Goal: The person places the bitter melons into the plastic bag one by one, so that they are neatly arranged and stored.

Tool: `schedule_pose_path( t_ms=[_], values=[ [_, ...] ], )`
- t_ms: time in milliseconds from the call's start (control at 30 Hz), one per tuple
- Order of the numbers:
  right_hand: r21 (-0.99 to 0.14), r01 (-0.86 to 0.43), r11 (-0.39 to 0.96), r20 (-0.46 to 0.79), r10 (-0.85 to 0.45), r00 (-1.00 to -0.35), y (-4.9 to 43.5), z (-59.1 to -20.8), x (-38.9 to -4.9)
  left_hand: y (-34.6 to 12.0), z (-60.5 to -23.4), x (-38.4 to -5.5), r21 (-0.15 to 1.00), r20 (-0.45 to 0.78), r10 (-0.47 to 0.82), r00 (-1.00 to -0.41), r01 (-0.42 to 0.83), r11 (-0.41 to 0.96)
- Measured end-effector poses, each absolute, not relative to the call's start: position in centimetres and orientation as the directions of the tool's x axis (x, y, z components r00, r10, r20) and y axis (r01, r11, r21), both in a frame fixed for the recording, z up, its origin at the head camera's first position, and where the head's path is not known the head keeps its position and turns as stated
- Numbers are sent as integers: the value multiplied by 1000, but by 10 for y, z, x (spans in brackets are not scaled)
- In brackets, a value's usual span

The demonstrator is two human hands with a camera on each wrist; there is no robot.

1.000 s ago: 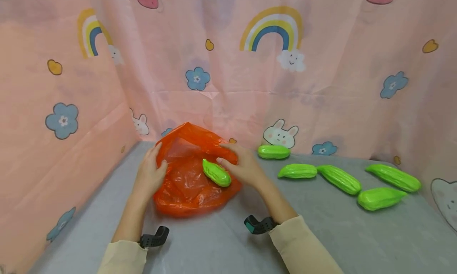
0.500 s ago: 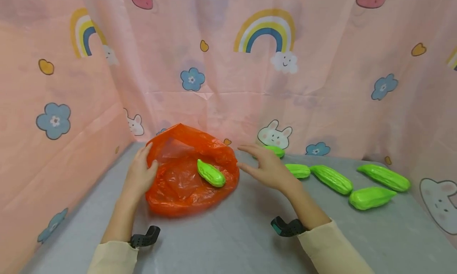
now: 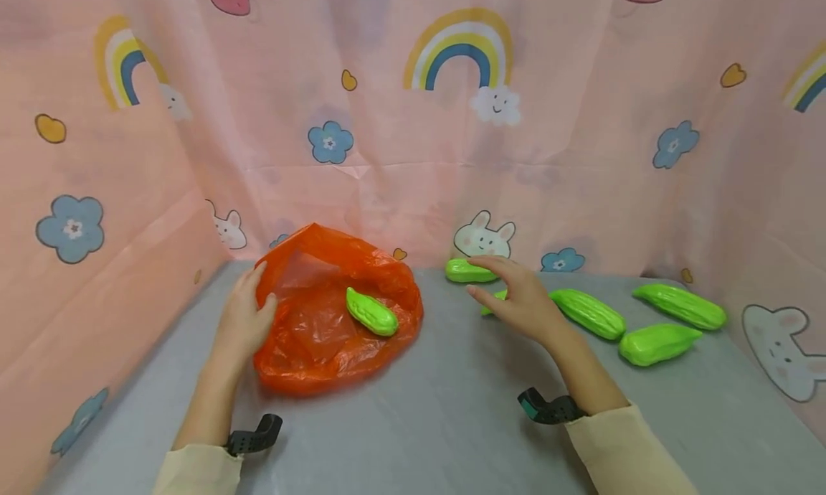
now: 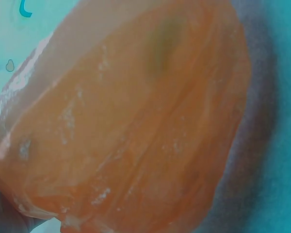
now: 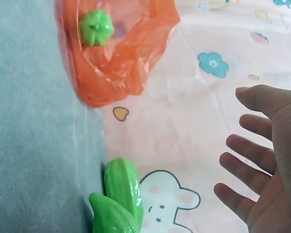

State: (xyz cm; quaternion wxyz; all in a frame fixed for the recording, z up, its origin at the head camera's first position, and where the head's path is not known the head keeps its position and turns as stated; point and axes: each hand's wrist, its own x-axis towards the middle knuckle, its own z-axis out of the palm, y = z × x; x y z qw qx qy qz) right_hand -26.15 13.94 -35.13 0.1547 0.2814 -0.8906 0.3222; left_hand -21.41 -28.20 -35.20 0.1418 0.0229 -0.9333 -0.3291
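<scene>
An orange plastic bag (image 3: 303, 351) lies on the table with its mouth spread, and a glossy ridged green bitter melon (image 3: 372, 313) rests inside it. My left hand (image 3: 244, 323) is at the bag's left rim, thumb apart from the fingers and overlapping the bag. In the left wrist view the bag's thin film (image 4: 131, 126) fills most of the picture, the melon a blur through it. My right hand (image 3: 524, 300), fingers spread and holding nothing, hovers right of the bag. It partly covers one bitter melon (image 3: 492, 305) and overlaps another (image 3: 466, 271) behind.
Three more bitter melons lie to the right: a slanted one (image 3: 589, 313), a far one (image 3: 680, 306) and a plump one (image 3: 657, 344). Pink printed cloth (image 3: 413, 201) walls in the back and sides of the grey table (image 3: 413, 423).
My right hand has left the bag's right rim and moved right, over toward the loose bitter melons. The left hand stays at the bag's left rim. The head view has shifted slightly.
</scene>
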Motion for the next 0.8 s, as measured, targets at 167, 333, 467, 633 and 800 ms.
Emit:
schedule_pose_path(
  t_ms=[167,333,467,633,800],
  values=[
    [-495,-579,647,419,-407,-812,144,-352,-266,-283,-350,-212,625,264,-131,-956,66,778],
    [-512,-550,660,398,-385,-833,152,-353,-269,-283,-351,-213,625,267,-131,-955,68,778],
    [-526,-536,660,396,-367,-842,160,-356,-273,-283,-353,-212,626,267,-140,-954,61,777],
    [-547,-499,672,362,-348,-865,170,-362,-278,-284,-355,-212,620,275,-143,-951,62,782],
    [-530,-455,715,319,-330,-889,178,-373,-285,-283,-353,-213,617,279,-131,-951,73,783]
  ],
)
